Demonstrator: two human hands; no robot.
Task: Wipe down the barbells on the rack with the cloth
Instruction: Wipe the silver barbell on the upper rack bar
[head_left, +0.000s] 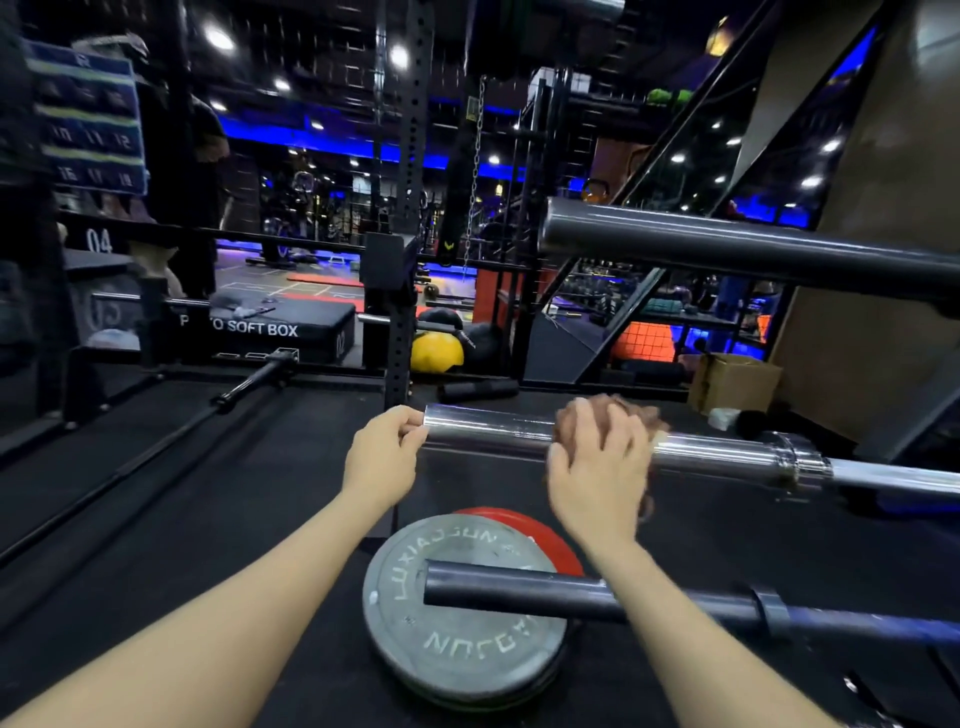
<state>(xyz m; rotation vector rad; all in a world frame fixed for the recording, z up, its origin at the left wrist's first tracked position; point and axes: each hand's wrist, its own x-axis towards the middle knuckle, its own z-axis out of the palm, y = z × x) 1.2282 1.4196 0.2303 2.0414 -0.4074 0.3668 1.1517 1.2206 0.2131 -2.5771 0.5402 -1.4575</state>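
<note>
Head view: your left hand (384, 453) pinches the chrome barbell (488, 427) sleeve's end; right hand (597, 467) wraps the brown cloth (636, 413) around it mid-sleeve. Steady the end, sweep full length toward the collar.

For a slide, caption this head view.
Left hand steadies chrome barbell sleeve while right hand wraps brown cloth around it.
</note>
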